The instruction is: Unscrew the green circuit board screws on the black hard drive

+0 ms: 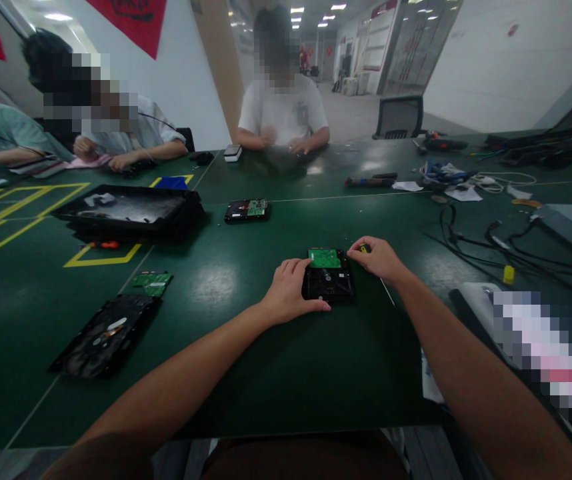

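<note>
- Head view, centre of the frame: a hard drive (328, 283) lies flat on the green worktop (226, 280), its underside up, with a green circuit board (324, 258) on the far part of the black body.
- The left hand (291, 293) rests palm-down on the worktop against the drive's left edge; fingers spread and pressed to its side, thumb along the near corner. This grip is flat and open, bracing rather than closing round anything.
- The right hand (379, 259) sits just right of the board's far corner, curled closed round a screwdriver (365, 249) with a yellow-and-black handle. Only a bit of handle shows; the tip is hidden, so I cannot tell whether it sits in a screw.
- A thin pale line (387, 291) lies on the worktop below the right wrist; too small to name.
- Judgement: the step in hand looks like working on the board's fixing at its upper-right corner. The next move calls for the left hand to keep the drive from turning while the tool stays upright and pressed down.
- Left of the frame: another opened drive (106, 337), a loose green board (152, 283) and a black tray (126, 213).
- Upper frame: a further drive (247, 211), and other people seated across the worktop, their hands well apart from these.
- Right: cables (491, 240).
</note>
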`<state>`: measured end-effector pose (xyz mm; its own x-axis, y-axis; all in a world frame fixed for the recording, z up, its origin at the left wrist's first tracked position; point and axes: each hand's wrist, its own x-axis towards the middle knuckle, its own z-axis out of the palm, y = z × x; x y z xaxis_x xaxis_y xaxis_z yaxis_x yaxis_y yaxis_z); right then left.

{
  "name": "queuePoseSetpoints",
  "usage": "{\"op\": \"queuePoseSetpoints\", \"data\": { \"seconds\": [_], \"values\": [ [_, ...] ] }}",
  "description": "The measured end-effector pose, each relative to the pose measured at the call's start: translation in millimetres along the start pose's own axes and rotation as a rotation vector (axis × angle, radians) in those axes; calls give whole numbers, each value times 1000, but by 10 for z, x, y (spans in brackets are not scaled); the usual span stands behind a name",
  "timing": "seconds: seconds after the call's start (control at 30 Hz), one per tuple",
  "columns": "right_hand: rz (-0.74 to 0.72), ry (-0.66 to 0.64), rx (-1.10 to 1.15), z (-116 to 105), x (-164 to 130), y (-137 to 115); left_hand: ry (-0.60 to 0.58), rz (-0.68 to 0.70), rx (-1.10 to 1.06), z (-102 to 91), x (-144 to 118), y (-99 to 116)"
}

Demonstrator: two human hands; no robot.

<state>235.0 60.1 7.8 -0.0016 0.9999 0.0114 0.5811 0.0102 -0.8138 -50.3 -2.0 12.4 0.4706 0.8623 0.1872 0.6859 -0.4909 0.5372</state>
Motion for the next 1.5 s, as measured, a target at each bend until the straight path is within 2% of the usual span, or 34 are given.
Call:
{"op": "queuePoseSetpoints", "data": {
  "seconds": [0.17,0.4,0.5,0.73,0.93,1.03,1.1,1.2,1.37,1.5],
  "values": [
    [-13,-16,25,-6,-7,-9,-143,99,-81,-153,76,-138],
    [14,-76,26,-20,11,34,-230,162,-130,-312,147,-313],
    [8,-78,13,-18,20,53,-239,130,-133,-347,200,-375],
    [69,-101,71,-9,8,-34,-202,103,-46,-293,295,-405],
    [134,-242,121,-82,-66,-135,-117,87,36,-135,259,-255],
    [116,-252,139,-107,-65,-116,-44,64,73,-34,220,-166],
    [100,-212,128,-114,-55,-100,-15,44,81,19,199,-121],
    [36,-117,28,-123,-50,-121,-3,18,64,58,192,-88],
    [-236,35,-304,-110,-73,-331,-3,-7,29,44,229,-121],
    [-374,-19,-426,14,-108,-535,15,-29,0,34,258,-174]
  ]
}}
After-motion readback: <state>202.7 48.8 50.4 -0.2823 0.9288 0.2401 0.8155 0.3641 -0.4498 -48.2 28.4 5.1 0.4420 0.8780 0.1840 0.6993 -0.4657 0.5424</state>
